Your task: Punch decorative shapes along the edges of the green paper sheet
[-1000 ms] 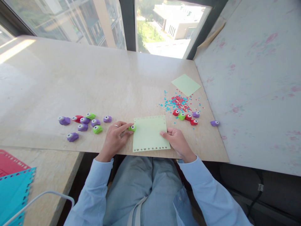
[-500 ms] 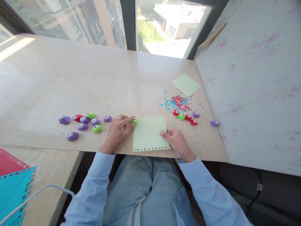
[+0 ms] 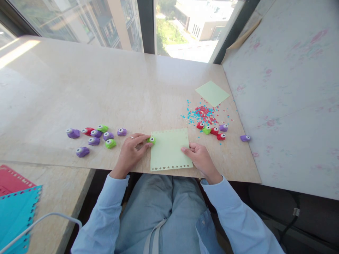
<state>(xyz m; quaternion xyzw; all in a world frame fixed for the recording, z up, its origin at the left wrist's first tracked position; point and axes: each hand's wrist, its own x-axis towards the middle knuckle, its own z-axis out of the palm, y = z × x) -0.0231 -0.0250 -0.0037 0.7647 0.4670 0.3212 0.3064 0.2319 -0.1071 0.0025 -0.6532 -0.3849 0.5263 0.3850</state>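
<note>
A pale green sheet of paper (image 3: 169, 150) lies at the front edge of the table, a row of small punched shapes along its near edge and fainter ones at the far edge. At its left edge, near the far corner, sits a green craft punch (image 3: 152, 140). My left hand (image 3: 132, 151) grips this punch between thumb and fingers; a ring is on one finger. On the opposite side, my right hand (image 3: 200, 157) pinches the paper's right edge, thumb on top and the other fingers curled beside and partly under it.
Several purple, green and red punches (image 3: 94, 141) lie left of my hand. More punches (image 3: 214, 131) stand at the right beside scattered red and blue confetti (image 3: 205, 113). A second pale green sheet (image 3: 212, 93) lies beyond. Red paper (image 3: 13, 180), blue paper (image 3: 18, 215) and a white cable (image 3: 47, 216) are lower left.
My left hand has shifted the green punch slightly toward me along the paper's left edge, and its top shows more fully. My right hand keeps its hold; the whole view has shifted a little.
</note>
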